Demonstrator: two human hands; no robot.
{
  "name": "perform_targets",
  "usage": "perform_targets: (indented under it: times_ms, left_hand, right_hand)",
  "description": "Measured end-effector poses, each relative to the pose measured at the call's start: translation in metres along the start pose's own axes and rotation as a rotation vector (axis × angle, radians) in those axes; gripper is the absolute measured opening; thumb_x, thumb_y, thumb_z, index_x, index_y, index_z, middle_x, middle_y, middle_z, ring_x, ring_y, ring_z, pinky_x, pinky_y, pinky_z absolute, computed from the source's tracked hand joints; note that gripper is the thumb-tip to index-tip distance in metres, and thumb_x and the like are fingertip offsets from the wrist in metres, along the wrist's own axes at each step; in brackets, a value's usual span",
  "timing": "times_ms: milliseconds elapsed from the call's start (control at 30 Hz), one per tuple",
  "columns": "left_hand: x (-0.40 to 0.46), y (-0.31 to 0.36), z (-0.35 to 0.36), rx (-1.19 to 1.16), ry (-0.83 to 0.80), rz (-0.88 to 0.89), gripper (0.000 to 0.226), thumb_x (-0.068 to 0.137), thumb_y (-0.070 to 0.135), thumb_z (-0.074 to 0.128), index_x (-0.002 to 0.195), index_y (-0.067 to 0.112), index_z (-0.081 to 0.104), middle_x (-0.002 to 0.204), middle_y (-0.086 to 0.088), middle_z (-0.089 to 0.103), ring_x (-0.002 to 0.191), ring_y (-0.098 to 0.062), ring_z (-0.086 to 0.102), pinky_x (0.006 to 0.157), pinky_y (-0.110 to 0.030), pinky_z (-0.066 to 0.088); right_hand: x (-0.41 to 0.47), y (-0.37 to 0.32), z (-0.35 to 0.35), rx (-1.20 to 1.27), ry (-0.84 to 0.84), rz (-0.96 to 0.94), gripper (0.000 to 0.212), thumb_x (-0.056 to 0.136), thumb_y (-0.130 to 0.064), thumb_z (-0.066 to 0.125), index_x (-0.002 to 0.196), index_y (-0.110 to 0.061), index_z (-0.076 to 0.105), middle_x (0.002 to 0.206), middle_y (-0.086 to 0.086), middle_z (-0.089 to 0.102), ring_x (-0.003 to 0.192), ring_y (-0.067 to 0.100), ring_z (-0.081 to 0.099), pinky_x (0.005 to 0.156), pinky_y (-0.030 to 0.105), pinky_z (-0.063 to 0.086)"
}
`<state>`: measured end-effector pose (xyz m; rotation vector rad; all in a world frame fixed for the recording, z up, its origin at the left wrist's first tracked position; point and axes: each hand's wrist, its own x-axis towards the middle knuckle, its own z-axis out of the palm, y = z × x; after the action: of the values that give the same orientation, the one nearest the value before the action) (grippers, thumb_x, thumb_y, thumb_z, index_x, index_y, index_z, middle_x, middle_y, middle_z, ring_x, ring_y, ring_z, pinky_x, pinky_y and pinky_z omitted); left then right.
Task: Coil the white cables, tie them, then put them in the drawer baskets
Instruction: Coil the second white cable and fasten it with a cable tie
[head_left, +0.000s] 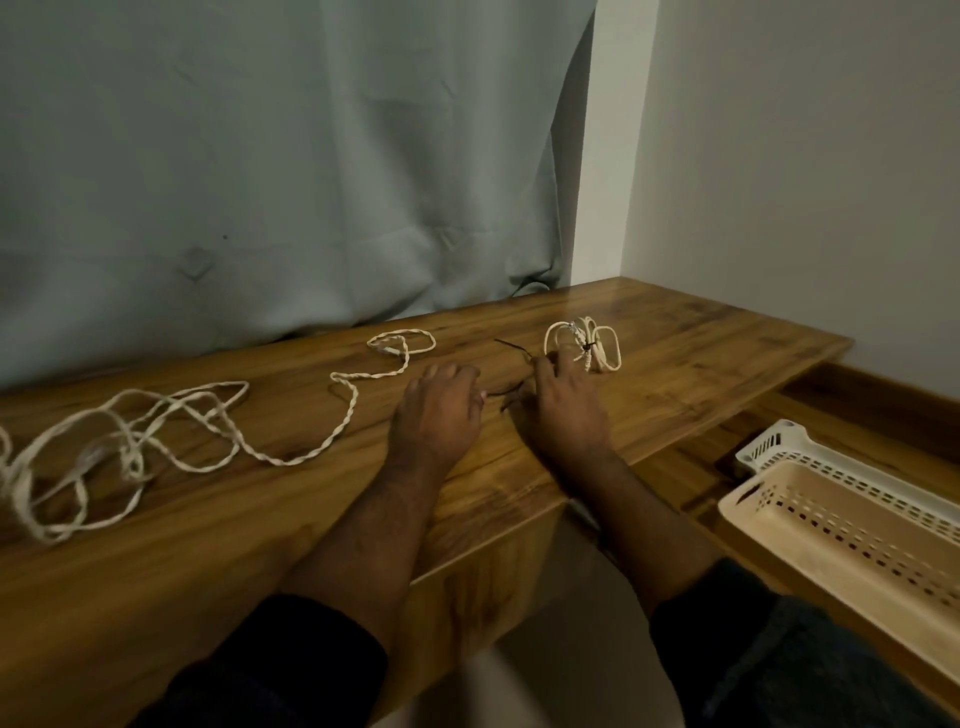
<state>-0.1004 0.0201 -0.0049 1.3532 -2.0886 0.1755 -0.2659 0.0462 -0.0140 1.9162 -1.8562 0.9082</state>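
A small coiled white cable with a dark tie round its middle lies on the wooden table, just beyond my right hand. A long loose white cable sprawls over the table's left part. A thin black tie lies between my hands. My right hand's fingers curl over one part of it. My left hand lies palm down with its fingertips at another dark tie piece. Whether either hand pinches a tie is hidden.
A grey curtain hangs behind the table. At the lower right an open drawer holds a beige slotted basket and a white basket behind it. A white wall closes the right side.
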Motion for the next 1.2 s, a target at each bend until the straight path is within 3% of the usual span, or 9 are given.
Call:
perform_targets:
  times_ms: [200, 467, 600, 767, 833, 900, 967, 1067, 1200]
  left_hand:
    - [-0.035, -0.007, -0.025, 0.044, 0.068, -0.065, 0.029, 0.100, 0.026, 0.053, 0.125, 0.014, 0.064, 0.124, -0.009, 0.063, 0.118, -0.030, 0.056, 0.096, -0.046, 0.044]
    - [-0.085, -0.049, -0.076, 0.141, 0.153, -0.163, 0.033, 0.093, 0.016, 0.056, 0.125, 0.012, 0.063, 0.125, -0.010, 0.062, 0.119, -0.031, 0.054, 0.096, -0.043, 0.043]
    - [-0.112, -0.082, -0.106, 0.184, 0.222, -0.207, 0.033, 0.089, 0.014, 0.060, 0.121, 0.010, 0.065, 0.121, -0.012, 0.063, 0.118, -0.032, 0.056, 0.094, -0.045, 0.047]
    - [-0.133, -0.118, -0.129, 0.221, 0.187, -0.348, 0.043, 0.087, 0.018, 0.063, 0.129, 0.008, 0.061, 0.136, -0.013, 0.057, 0.128, -0.032, 0.050, 0.104, -0.045, 0.042]
    - [-0.136, -0.125, -0.131, 0.233, 0.160, -0.371, 0.048, 0.088, 0.017, 0.062, 0.135, 0.007, 0.058, 0.143, -0.013, 0.053, 0.132, -0.032, 0.047, 0.108, -0.043, 0.041]
    - [-0.136, -0.126, -0.132, 0.217, 0.125, -0.361, 0.052, 0.091, 0.020, 0.063, 0.141, 0.008, 0.054, 0.146, -0.013, 0.050, 0.134, -0.031, 0.045, 0.109, -0.045, 0.041]
    - [-0.135, -0.123, -0.132, 0.210, 0.124, -0.318, 0.051, 0.093, 0.023, 0.063, 0.142, 0.011, 0.053, 0.143, -0.011, 0.052, 0.132, -0.031, 0.047, 0.107, -0.047, 0.043]
    - [-0.135, -0.121, -0.132, 0.233, 0.187, -0.304, 0.050, 0.094, 0.020, 0.062, 0.141, 0.012, 0.049, 0.137, -0.011, 0.055, 0.126, -0.031, 0.053, 0.103, -0.044, 0.045]
    - [-0.135, -0.127, -0.136, 0.149, 0.367, -0.395, 0.087, 0.093, 0.034, 0.068, 0.159, 0.009, 0.016, 0.149, -0.018, 0.049, 0.134, -0.035, 0.050, 0.105, -0.048, 0.047]
  right_hand:
    - [-0.022, -0.038, -0.005, 0.007, -0.062, -0.160, 0.047, 0.089, -0.018, 0.065, 0.134, -0.008, 0.053, 0.127, 0.014, 0.052, 0.108, 0.028, 0.056, 0.089, 0.038, 0.050]
    - [-0.036, -0.133, 0.012, 0.182, -0.112, -0.365, 0.028, 0.096, -0.022, 0.058, 0.118, -0.005, 0.061, 0.112, 0.017, 0.060, 0.099, 0.034, 0.059, 0.081, 0.045, 0.048]
    - [-0.040, -0.175, 0.018, 0.254, -0.179, -0.434, 0.046, 0.098, -0.023, 0.059, 0.139, -0.003, 0.053, 0.133, 0.020, 0.055, 0.113, 0.037, 0.058, 0.091, 0.044, 0.048]
    - [-0.043, -0.210, 0.021, 0.336, -0.354, -0.537, 0.062, 0.103, -0.038, 0.055, 0.155, -0.008, 0.039, 0.154, 0.015, 0.047, 0.138, 0.036, 0.046, 0.111, 0.041, 0.038]
    - [-0.044, -0.214, 0.022, 0.315, -0.424, -0.506, 0.064, 0.103, -0.045, 0.053, 0.156, -0.012, 0.037, 0.151, 0.013, 0.051, 0.136, 0.036, 0.047, 0.110, 0.043, 0.040]
    - [-0.043, -0.212, 0.023, 0.352, -0.402, -0.467, 0.059, 0.100, -0.051, 0.055, 0.146, -0.014, 0.051, 0.135, 0.014, 0.058, 0.124, 0.032, 0.056, 0.102, 0.040, 0.046]
    - [-0.040, -0.205, 0.022, 0.388, -0.361, -0.340, 0.050, 0.096, -0.058, 0.057, 0.119, -0.015, 0.068, 0.112, 0.011, 0.066, 0.104, 0.028, 0.063, 0.088, 0.037, 0.051]
    - [-0.028, -0.193, 0.020, 0.403, -0.379, -0.064, 0.060, 0.094, -0.067, 0.053, 0.090, -0.011, 0.072, 0.088, 0.011, 0.072, 0.083, 0.028, 0.067, 0.076, 0.039, 0.057]
    - [-0.005, -0.180, 0.028, 0.446, -0.374, 0.129, 0.069, 0.105, -0.056, 0.040, 0.103, 0.004, 0.075, 0.105, 0.030, 0.071, 0.104, 0.044, 0.066, 0.091, 0.043, 0.053]
